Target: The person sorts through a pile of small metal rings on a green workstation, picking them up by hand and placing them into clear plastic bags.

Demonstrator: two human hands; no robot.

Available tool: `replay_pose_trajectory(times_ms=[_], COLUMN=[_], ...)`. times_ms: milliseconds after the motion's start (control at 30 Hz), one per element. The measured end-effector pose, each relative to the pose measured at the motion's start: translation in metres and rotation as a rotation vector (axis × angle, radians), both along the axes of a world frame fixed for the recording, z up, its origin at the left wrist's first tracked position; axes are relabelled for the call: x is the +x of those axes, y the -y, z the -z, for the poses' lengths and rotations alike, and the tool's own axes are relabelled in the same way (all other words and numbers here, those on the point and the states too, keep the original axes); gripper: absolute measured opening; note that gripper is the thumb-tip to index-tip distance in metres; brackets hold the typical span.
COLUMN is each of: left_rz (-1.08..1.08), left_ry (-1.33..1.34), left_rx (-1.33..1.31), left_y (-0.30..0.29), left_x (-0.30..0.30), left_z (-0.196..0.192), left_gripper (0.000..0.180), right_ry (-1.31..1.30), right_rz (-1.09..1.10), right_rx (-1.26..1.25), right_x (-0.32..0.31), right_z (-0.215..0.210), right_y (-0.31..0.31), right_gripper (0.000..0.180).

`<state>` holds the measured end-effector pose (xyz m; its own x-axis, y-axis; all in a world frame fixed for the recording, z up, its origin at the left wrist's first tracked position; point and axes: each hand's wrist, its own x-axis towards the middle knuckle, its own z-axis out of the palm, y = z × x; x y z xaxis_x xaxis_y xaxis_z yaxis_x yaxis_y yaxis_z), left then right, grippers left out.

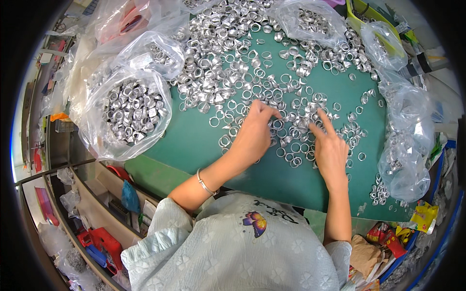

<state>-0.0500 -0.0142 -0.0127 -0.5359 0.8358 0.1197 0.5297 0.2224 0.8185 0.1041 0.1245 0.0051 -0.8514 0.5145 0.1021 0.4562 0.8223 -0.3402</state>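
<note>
Near, on the green table (187,145), our right hand (331,150) spreads index finger and thumb apart above loose rings (310,114); our left hand (253,133) bunches its fingers, whether on a ring we cannot tell. We judge the work partway: clear left bag (90,138) and far bag (287,18) hold rings, the far heap (211,70) lies unbagged

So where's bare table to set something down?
Bare green tabletop: between the big open bag and left forearm; between both forearms, along the near edge. Crowded: loose rings across the far side and around left hand and right hand.
</note>
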Motion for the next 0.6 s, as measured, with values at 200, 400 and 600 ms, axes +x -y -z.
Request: replay_pose_trajectory(times_ms=[200,400,600], left_rz=[0.054,0.306,-0.100], left_ry=[-0.443,-0.355,-0.351], left_rx=[-0.134,-0.149,-0.088], left_y=[-0.017,0.024,0.010], left_x=[0.008,0.035,-0.002], left_z=[0.013,0.007,-0.002], left_gripper=[0.043,0.038,0.039], right_ry=[0.118,-0.158,0.064], right_rz=[-0.138,0.060,-0.061], right_rx=[-0.162,-0.294,-0.091], right_x=[0.032,0.024,-0.005], right_z=[-0.015,-0.014,-0.003], right_y=[0.011,-0.002,0.005], right_gripper=[0.035,0.031,0.034])
